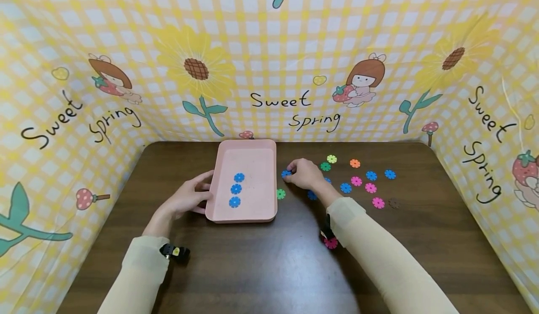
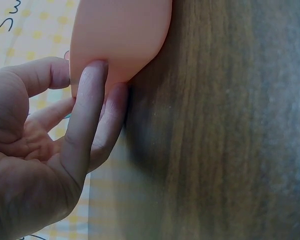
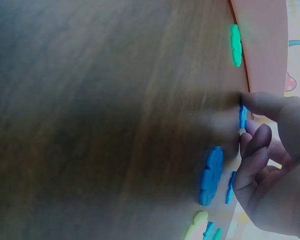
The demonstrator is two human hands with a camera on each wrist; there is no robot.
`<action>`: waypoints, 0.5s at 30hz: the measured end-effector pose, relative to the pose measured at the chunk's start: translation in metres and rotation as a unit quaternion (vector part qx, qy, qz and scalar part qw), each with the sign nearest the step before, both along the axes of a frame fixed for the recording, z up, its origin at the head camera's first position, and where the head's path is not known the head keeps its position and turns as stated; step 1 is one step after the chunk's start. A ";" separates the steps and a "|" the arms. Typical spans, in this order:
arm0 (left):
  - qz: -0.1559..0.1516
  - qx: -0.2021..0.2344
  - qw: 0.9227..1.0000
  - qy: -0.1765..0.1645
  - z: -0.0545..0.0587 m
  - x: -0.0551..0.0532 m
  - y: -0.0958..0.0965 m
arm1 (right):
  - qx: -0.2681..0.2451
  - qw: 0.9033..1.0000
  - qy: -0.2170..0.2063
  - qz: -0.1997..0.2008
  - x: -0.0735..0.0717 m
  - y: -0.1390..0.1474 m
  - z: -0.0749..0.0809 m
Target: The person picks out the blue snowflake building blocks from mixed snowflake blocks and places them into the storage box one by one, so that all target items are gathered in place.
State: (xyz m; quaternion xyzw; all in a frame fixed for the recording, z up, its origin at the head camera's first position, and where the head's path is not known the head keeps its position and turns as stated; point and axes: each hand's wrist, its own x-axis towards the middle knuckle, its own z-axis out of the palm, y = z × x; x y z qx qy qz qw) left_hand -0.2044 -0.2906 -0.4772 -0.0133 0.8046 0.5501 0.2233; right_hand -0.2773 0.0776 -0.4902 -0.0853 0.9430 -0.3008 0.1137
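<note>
Blue disc (image 1: 286, 173) pinched at the right grip (image 1: 304, 173), thumb and fingertips closed down to the disc's thickness. Disc is thin, round, notched around the rim; part of the face is covered by fingers. Seen edge-on from the right wrist. Whether it is lifted off the bench (image 1: 236, 267) can't be told.

Pink tray (image 1: 261, 183) sits just left of the right grip: shallow, rounded corners, smooth walls. Its left wall is touched from outside by the left grip (image 1: 185, 199), digits spread and mostly straight, not wrapped around anything. Three blue discs (image 1: 236, 189) are lined up in the tray, between the two grips, nearer the left one.

Edges: tray's right wall is close beside the right grip, so the gap is narrow there. A green disc (image 1: 280, 194) is set right by that wall, on the near side of the grip. Tray's far end is placed near the bench's back edge, with yellow checked cloth (image 1: 269, 70) hung behind.

Right of the right grip, loose discs are scattered: pink (image 1: 356, 181), orange (image 1: 355, 163), yellow-green (image 1: 331, 159), more blue and green, one brown (image 1: 394, 203). Another blue one is partly hidden by the hand. More room is given on the near side, where bench wood is shown between both sleeves (image 1: 379, 253).
</note>
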 end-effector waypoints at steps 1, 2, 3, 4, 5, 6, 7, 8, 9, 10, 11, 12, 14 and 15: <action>0.000 0.001 1.000 0.000 0.000 0.000 0.000 | 0.001 1.000 0.000 0.002 0.000 0.000 0.000; 0.001 0.001 1.000 0.000 -0.001 0.000 0.000 | 0.001 1.000 -0.001 0.005 0.000 0.000 0.000; 0.001 0.001 1.000 0.000 -0.001 0.000 0.000 | 0.002 1.000 -0.002 0.006 0.000 0.001 0.000; 0.001 0.001 1.000 -0.001 -0.001 0.000 -0.001 | 0.002 1.000 -0.003 0.007 0.001 0.001 0.000; 0.000 0.001 1.000 -0.002 -0.001 0.000 -0.001 | 0.001 1.000 -0.004 0.008 0.001 0.001 0.000; 0.000 0.002 1.000 -0.002 -0.001 0.000 -0.001 | 0.000 1.000 -0.004 0.009 0.001 0.002 0.000; 0.001 0.003 1.000 -0.003 -0.001 0.000 -0.001 | -0.001 1.000 -0.004 0.010 0.002 0.002 0.000; 0.001 0.002 1.000 -0.003 -0.001 0.000 0.000 | -0.002 1.000 -0.004 0.011 0.002 0.002 0.000; 0.001 0.003 1.000 -0.003 -0.001 0.000 0.000 | -0.004 1.000 -0.003 0.011 0.003 0.003 0.000; 0.000 0.003 1.000 -0.002 -0.001 0.000 0.000 | -0.006 1.000 -0.002 0.012 0.003 0.003 0.000; 0.000 0.003 1.000 -0.002 -0.001 0.000 0.000 | -0.010 1.000 -0.001 0.014 0.004 0.003 0.001; 0.001 0.004 1.000 -0.002 -0.001 0.000 0.000 | -0.014 1.000 0.002 0.017 0.004 0.003 0.001; 0.001 0.004 1.000 -0.002 0.000 0.000 0.000 | -0.021 0.999 0.005 0.024 0.005 0.003 0.002; 0.001 0.004 1.000 -0.002 0.000 0.000 0.000 | -0.026 0.999 0.006 0.026 0.005 0.003 0.002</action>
